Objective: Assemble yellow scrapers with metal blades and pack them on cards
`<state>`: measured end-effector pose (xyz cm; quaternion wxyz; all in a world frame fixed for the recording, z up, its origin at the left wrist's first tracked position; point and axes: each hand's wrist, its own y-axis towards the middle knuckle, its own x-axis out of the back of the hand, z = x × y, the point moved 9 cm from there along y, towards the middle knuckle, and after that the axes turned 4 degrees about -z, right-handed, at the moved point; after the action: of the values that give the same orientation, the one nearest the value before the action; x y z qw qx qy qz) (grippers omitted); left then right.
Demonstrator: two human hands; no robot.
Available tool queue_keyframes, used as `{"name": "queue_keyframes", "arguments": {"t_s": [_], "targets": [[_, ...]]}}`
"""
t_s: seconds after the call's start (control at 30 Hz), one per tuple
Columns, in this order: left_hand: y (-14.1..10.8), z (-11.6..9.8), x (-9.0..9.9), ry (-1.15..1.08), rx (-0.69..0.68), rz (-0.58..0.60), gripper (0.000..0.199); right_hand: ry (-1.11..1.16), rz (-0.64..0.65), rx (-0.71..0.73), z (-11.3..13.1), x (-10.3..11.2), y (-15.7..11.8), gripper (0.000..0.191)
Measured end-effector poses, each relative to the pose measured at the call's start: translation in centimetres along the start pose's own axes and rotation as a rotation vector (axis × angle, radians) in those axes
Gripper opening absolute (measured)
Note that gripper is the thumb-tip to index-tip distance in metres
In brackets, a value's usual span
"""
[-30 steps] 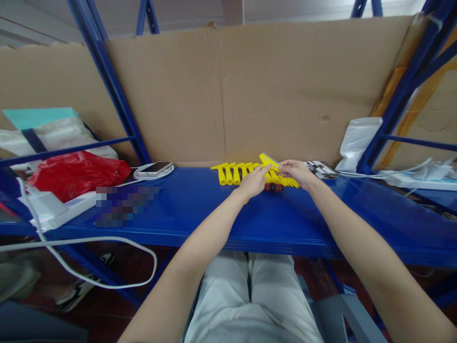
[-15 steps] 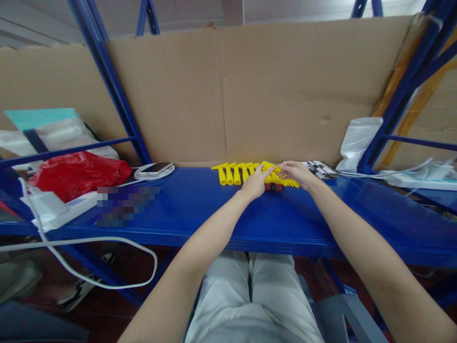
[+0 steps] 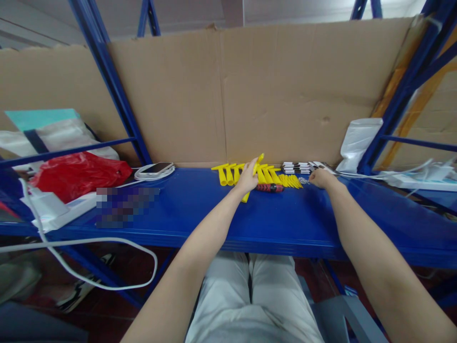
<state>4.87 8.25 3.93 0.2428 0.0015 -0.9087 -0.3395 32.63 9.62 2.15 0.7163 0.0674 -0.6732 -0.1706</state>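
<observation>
My left hand (image 3: 248, 178) is closed around a yellow T-shaped plastic handle (image 3: 245, 197), whose head sticks up past the fingers and whose stem points down toward me. Behind that hand runs a row of similar yellow T-shaped handles (image 3: 230, 175). Just in front of the row lies a red and black screwdriver-like handle (image 3: 270, 188). My right hand (image 3: 321, 179) has curled fingers beside a small pile of silvery bits (image 3: 304, 181), too small to name. What those fingers hold, if anything, is hidden. Thin yellow pieces (image 3: 290, 181) lie fanned out left of the pile.
Stacked black and white pieces (image 3: 296, 167) lie along the cardboard backing (image 3: 271, 95). A phone (image 3: 157, 168) rests on a coiled white cable at left, near a red bag (image 3: 84, 171). A white pouch (image 3: 360, 143) leans by the right blue post.
My left hand has moved left and lifted a yellow T-shaped handle from the row. My right hand has left the yellow pieces and moved right to the silvery bits, its fingers now curled.
</observation>
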Motion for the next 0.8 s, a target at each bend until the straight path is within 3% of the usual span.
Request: {"name": "queue_keyframes", "arguments": {"t_s": [0.1,0.23,0.8], "targets": [[0.0,0.8,-0.2,-0.030,0.089,0.034,0.068,0.001,0.098,-0.070,-0.6,-1.0,-0.2,0.020],[-0.3,1.4,-0.4,-0.048,0.188,0.059,0.068,0.032,0.101,-0.048,-0.2,-1.0,-0.2,0.025],[-0.5,1.0,-0.5,-0.081,0.210,0.062,0.068,0.028,0.040,-0.007,0.2,-1.1,-0.2,0.019]]}}
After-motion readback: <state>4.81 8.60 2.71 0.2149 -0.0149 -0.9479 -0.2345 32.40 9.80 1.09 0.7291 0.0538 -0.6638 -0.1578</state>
